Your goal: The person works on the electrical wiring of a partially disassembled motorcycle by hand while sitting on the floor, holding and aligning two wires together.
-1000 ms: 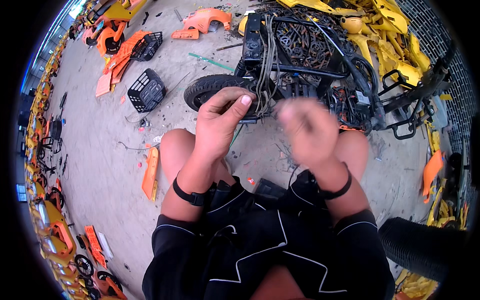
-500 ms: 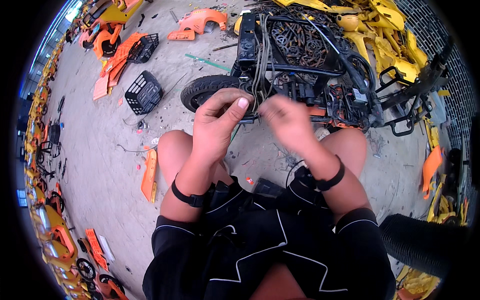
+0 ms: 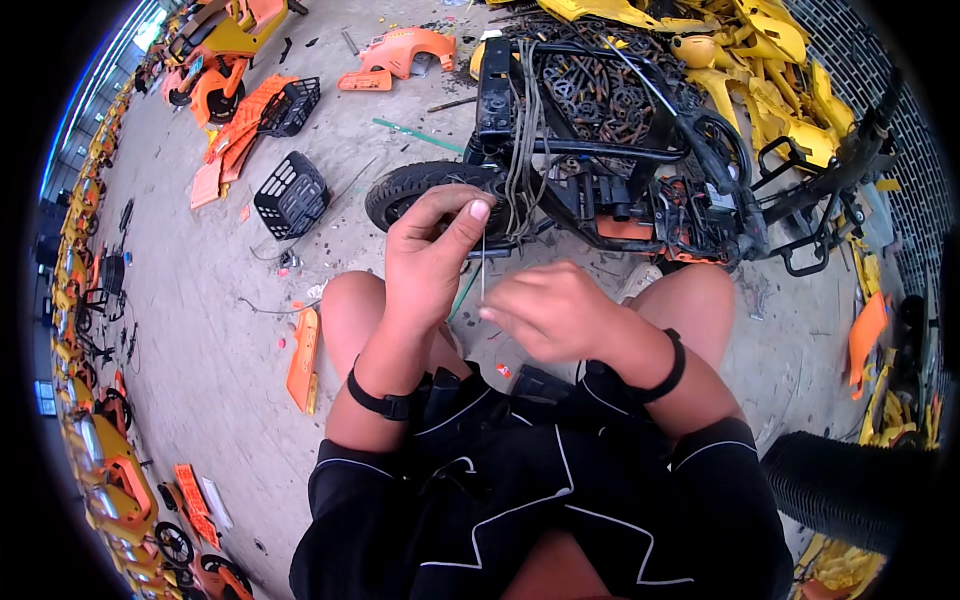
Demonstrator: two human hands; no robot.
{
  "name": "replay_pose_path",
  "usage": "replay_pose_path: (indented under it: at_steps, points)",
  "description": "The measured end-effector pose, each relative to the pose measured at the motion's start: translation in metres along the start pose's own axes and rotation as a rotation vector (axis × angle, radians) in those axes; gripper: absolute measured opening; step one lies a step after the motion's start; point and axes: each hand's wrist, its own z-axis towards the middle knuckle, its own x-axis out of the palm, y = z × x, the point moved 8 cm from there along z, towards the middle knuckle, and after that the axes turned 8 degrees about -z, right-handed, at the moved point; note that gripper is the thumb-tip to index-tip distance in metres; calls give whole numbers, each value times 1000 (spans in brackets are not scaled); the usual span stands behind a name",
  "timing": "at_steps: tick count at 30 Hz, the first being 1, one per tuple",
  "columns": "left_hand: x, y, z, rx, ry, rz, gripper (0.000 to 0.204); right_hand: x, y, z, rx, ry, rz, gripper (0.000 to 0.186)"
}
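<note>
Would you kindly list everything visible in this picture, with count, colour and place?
Wire: one, thin, grey, upright between both hands.
Scooter frame: one, black, stripped, ahead of the knees.
Tyre: one, black, at the frame's left end.
Cable bundle: one, grey, draped over the frame.
Baskets: two, black, on the floor at left.
Orange panels: several, scattered left and top.
Yellow panels: a heap, top right.
Hose: one, black, ribbed, lower right.
Wristbands: two, black.
Left hand: pinches the wire's top.
Right hand: holds its lower end.
</note>
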Motion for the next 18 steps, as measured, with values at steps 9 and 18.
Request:
replay_pose_path:
  at_steps: [9, 18]
  points:
    - [7, -4, -4, 40, -17, -39, 14, 5, -57, -10, 363, -36, 70, 13]
    - [8, -2, -3, -8, -50, -207, 15, -40, -66, -14, 640, -354, 235, 13]
